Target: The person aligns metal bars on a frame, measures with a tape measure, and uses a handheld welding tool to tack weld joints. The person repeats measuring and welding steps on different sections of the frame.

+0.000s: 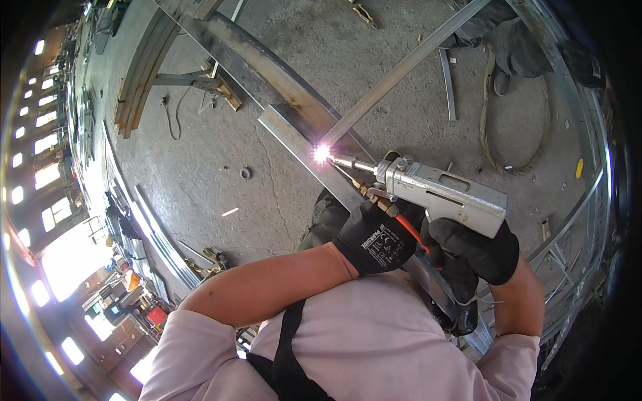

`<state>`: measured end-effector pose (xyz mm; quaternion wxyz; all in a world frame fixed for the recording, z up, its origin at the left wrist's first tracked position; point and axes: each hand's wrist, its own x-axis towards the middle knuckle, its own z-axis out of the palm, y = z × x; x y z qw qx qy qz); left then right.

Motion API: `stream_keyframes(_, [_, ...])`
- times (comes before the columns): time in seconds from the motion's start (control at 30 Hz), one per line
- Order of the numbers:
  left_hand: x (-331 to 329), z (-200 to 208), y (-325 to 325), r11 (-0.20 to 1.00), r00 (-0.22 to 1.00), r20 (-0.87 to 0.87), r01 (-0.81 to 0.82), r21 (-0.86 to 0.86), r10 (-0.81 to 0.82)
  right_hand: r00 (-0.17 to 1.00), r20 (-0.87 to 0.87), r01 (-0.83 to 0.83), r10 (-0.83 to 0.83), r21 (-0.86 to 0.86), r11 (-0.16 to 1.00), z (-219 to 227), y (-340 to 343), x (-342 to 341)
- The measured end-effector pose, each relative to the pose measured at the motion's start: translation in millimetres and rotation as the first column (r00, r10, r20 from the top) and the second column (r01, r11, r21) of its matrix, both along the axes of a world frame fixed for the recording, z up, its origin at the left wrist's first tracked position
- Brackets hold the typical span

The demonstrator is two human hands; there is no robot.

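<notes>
My right hand (481, 250), in a black glove, is closed round the handle of a silver handheld welding gun (445, 194). The gun's nozzle points left, and a bright pinkish-white arc (322, 154) glows at its tip. That glare lies where a slanting steel bar (401, 70) meets a long steel tube (304, 150), hiding the joint. Below the nozzle runs a brass wire feeder (371, 190) with an orange hose (411, 232). My left hand (378, 239), also gloved in black, lies over the tube beside the feeder, its fingers hidden from view.
Rusty steel channels (144, 87) stand at the upper left. Pliers (364, 15) lie on the concrete floor at the top, and a looped strap (485, 127) lies at the right. Long metal strips (157, 234) are at the left. A steel frame (592, 194) borders the right side.
</notes>
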<state>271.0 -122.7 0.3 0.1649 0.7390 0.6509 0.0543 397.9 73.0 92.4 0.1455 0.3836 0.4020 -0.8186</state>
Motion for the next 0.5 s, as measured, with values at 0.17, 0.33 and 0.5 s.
stream_keyframes(0.17, [0.3, 0.2, 0.5, 0.998, 1.0, -0.014, -0.016, 0.062, 0.017, 1.0, -0.004, 0.015, -0.015, -0.024, 1.0, 0.8, -0.8, 0.0])
stream_keyframes(0.33, [-3.1, -2.1, 3.8, 0.996, 0.999, 0.016, -0.046, 0.076, 0.045, 0.999, 0.001, 0.034, -0.034, -0.014, 0.999, 3.4, -2.1, -1.0])
stream_keyframes(0.5, [-2.3, -8.0, 0.3, 0.981, 0.99, -0.14, 0.022, 0.192, 0.005, 0.999, 0.032, -0.005, 0.005, -0.016, 1.0, 5.3, 0.0, -4.6])
